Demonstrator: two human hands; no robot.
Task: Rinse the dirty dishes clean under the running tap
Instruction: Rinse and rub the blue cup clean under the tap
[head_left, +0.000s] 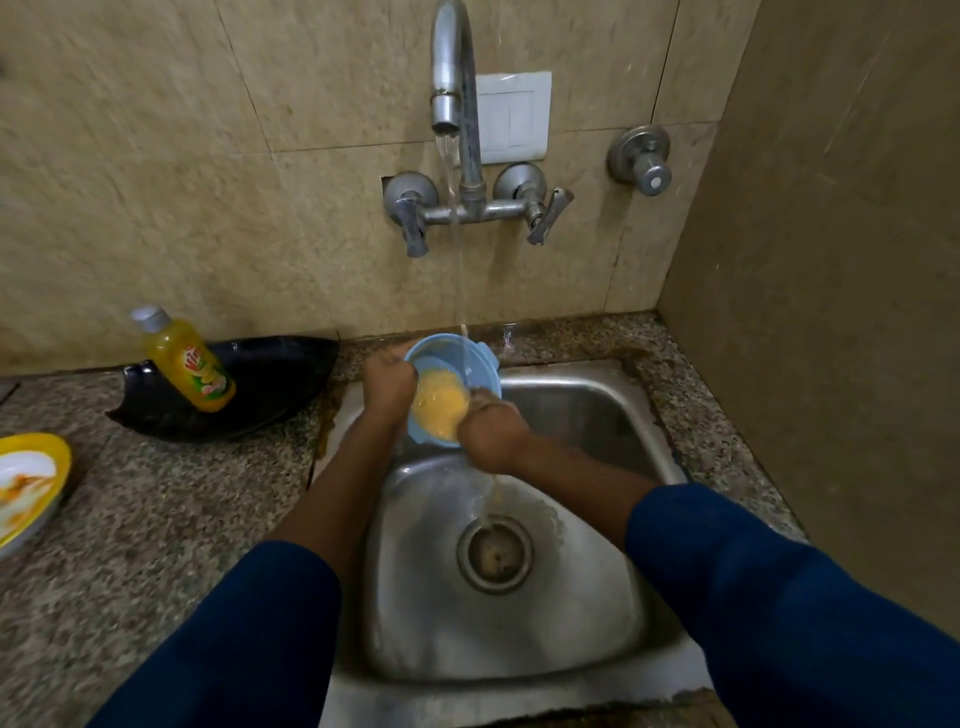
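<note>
Blue bowl (457, 358): prob light, stiff plastic, wet so slippery. Left hand (389, 387) & right hand (491, 436) clamp its rim, opp sides.

A pale blue bowl (451, 357) clouded yellow inside, a yellow soap bottle (192, 371) at ten o'clock, a yellow-rimmed white plate (52, 448) at nine, a speckled grey-brown counter (156, 519).

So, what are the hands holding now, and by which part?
Both hold the blue bowl: the left hand grips its left rim, the right hand its near right rim.
</note>
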